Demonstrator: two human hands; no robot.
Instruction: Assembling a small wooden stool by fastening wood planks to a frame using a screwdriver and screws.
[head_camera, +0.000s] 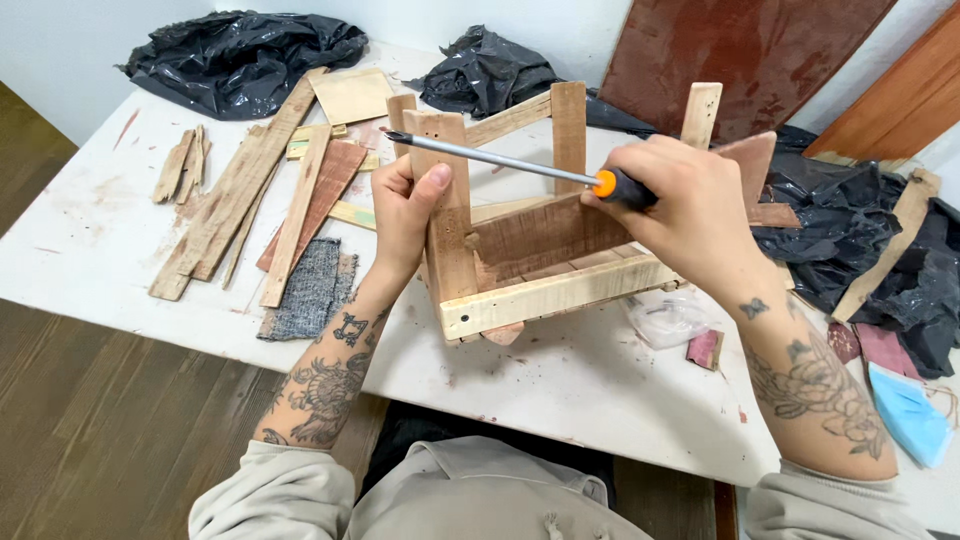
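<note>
Two hands work: left hand (405, 215) grasps the frame (530, 250) post; right hand (690, 215), at 3 o'clock, clenches a screwdriver (500, 160) above the white table (580, 390).

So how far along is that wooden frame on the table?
Done: the wooden frame has side rails and several uprights joined. In hand: the left hand grips one upright, and the right hand holds a screwdriver with its tip at that upright's top. Left: loose wood strips lie unused beside it.
</note>
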